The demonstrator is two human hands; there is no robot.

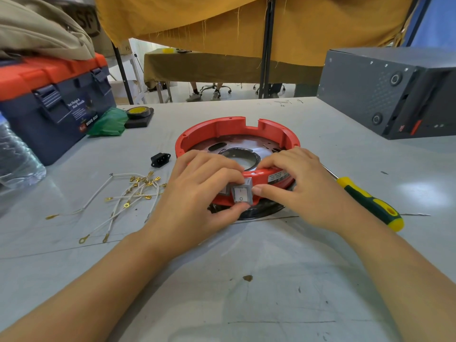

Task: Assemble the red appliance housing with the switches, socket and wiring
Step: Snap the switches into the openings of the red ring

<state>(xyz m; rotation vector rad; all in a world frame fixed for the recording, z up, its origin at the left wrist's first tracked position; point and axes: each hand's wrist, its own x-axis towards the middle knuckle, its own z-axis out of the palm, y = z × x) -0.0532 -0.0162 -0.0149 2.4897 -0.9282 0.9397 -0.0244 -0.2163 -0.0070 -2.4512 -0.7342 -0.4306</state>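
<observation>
Now switch (241, 195) face toward camera

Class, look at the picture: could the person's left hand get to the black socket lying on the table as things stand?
Probably yes. The black socket lies in the open on the table, just left of the red housing, with nothing lying between it and the left hand. But that hand's fingers now grip the grey switch, so it must let go first.

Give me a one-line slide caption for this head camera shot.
Both hands press a grey rocker switch into the red housing; socket, wires and screwdriver wait alongside.
</observation>
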